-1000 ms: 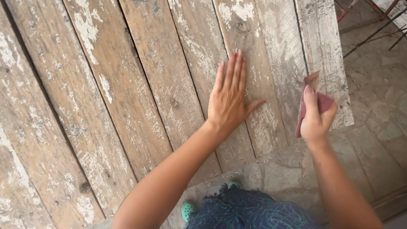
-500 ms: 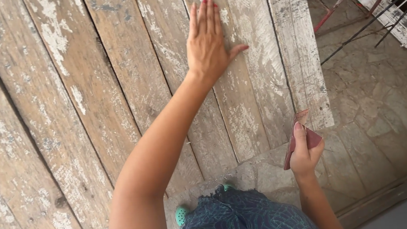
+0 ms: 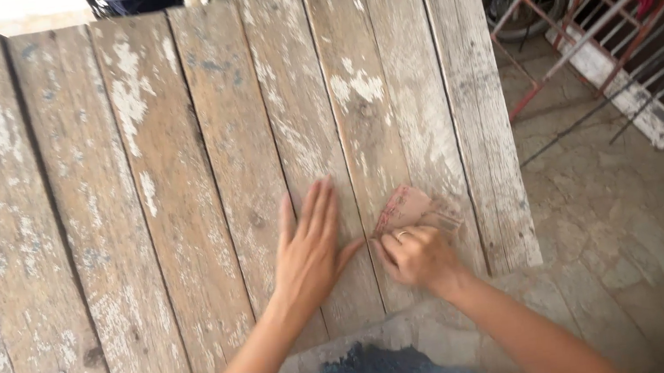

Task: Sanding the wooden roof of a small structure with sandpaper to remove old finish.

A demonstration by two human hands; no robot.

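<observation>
— Changes since the earlier frame?
— Both hands have come lower and closer together on the planks. Right hand (image 3: 418, 258), formerly raised off the wood near the board's edge, now presses the sandpaper sheet (image 3: 415, 210) down onto a plank. Left hand (image 3: 311, 249) has drawn back from its higher reach.

— Item: left hand?
— Flat, palm down, fingers (image 3: 319, 205) released and spread, touching the wood just beside the right hand. Holds nothing.

— Item: right hand?
— Fingers clenched over the near edge of the reddish-brown sandpaper sheet, grasping it against the surface.

— Item: surface?
— Weathered wooden board panel (image 3: 148, 212), grey planks with patches of white paint; sandpaper lies near its right edge.

— Surroundings?
— Stone floor (image 3: 618, 207) at right; red metal rack (image 3: 601, 31) upper right.
</observation>
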